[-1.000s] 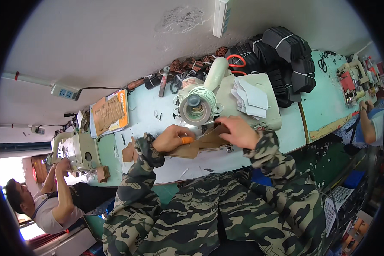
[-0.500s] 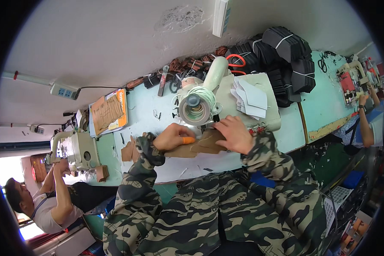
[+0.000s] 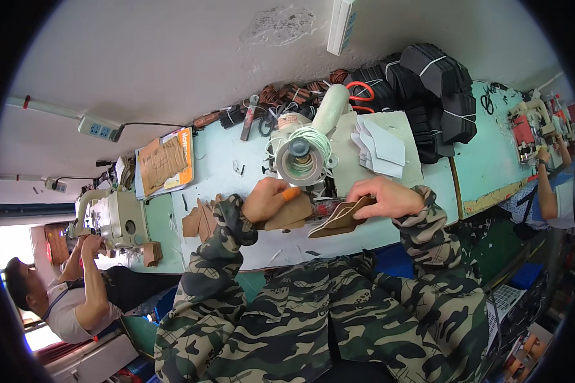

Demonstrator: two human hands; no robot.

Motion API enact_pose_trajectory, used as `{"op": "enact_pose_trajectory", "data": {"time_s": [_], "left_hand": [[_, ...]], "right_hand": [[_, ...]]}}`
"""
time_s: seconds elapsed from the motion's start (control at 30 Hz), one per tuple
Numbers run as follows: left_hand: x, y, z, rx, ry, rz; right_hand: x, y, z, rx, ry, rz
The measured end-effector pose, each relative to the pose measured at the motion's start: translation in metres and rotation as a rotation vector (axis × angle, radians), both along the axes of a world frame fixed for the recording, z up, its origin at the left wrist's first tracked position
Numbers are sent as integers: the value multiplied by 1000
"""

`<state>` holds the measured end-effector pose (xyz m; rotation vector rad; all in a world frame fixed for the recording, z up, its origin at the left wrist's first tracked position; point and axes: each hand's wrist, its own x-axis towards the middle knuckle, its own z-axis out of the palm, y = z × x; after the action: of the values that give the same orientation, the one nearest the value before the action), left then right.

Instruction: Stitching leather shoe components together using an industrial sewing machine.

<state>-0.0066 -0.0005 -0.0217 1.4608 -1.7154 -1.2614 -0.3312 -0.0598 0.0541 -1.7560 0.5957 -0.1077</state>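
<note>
Both camouflage sleeves reach over the pale blue table to the front of a cream sewing machine (image 3: 329, 110), which has pale cord coiled around its round end. My left hand (image 3: 266, 200), an orange cover on one finger, grips flat brown cut pieces (image 3: 290, 214); its other fingers are partly hidden. On the other side of the needle area, my right hand (image 3: 390, 199) pinches a folded brown piece (image 3: 340, 219) with a pale edge, tilted above the table's front. A gap separates the two hands' pieces. More brown cut pieces (image 3: 201, 220) lie left of my left wrist.
White sheets (image 3: 382, 148) rest on the machine's bed, right of its arm. Tied black stacks (image 3: 428, 67) pile up behind. A red-handled tool (image 3: 249, 120) and a folder with brown card (image 3: 165, 165) lie leftward. People work at machines on both sides.
My hands have drawn apart. The right hand has moved right and lifted a brown piece, now folded in its fingers; the left still holds pieces close to the machine.
</note>
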Motion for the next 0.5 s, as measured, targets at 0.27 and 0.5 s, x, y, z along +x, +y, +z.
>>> {"op": "enact_pose_trajectory", "data": {"time_s": [0.27, 0.5], "left_hand": [[-18, 1, 27, -35, -234, -50], [7, 6, 30, 274, -31, -63]], "right_hand": [[2, -1, 0, 208, 79, 36], [49, 25, -25, -561, 284, -113]]}}
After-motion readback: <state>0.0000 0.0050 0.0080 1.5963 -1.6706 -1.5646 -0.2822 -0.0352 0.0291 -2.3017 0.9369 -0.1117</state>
